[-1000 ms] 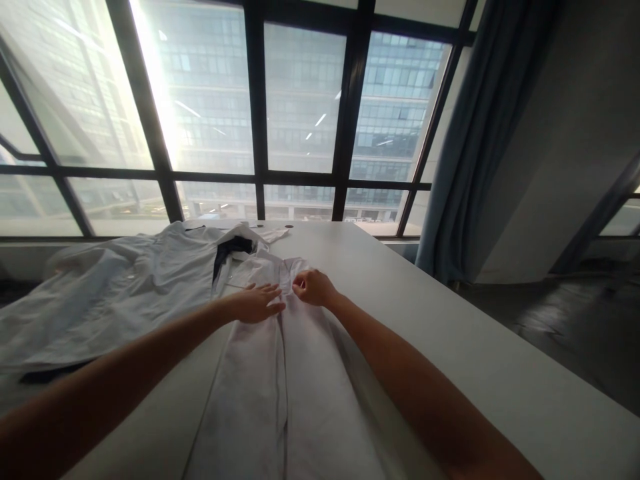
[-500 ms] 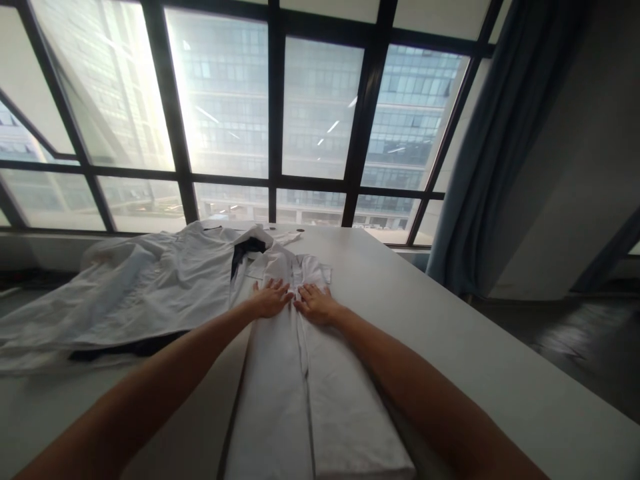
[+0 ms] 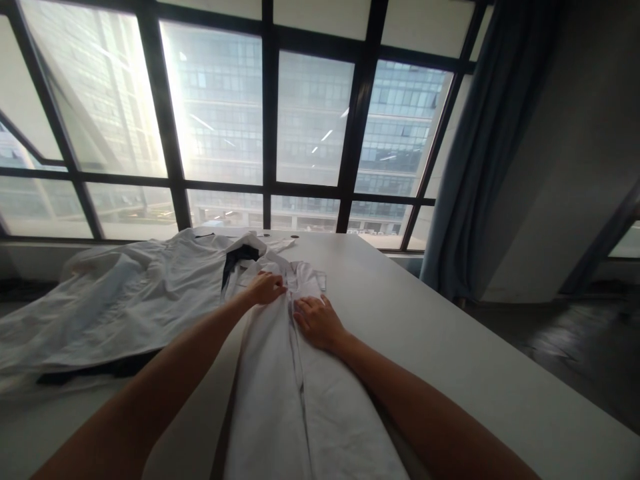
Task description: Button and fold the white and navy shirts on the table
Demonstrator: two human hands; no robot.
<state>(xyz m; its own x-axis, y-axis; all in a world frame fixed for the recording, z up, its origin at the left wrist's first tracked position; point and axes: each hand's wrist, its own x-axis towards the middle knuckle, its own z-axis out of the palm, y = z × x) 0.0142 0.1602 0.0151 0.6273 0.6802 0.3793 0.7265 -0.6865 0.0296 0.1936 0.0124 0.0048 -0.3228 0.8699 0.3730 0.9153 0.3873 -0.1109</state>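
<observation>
A white shirt [image 3: 280,400] lies folded into a long narrow strip on the white table [image 3: 450,360], collar end away from me. My left hand [image 3: 265,289] rests near the collar on the shirt's left half, fingers together and pressed on the cloth. Palm down, my right hand [image 3: 315,320] lies flat on the right half beside the front placket, a little nearer to me, fingers stretched out. Neither hand holds anything.
A pile of other white garments [image 3: 125,300] with a dark collar or lining [image 3: 237,257] is spread over the table's left side. Large windows [image 3: 260,120] stand behind the table. A blue-grey curtain [image 3: 480,147] hangs at the right, with dark floor beyond the table's right edge.
My right hand went from pinching the placket to lying flat, then slid back toward me. My left hand moved up toward the collar. The head view shifted slightly.
</observation>
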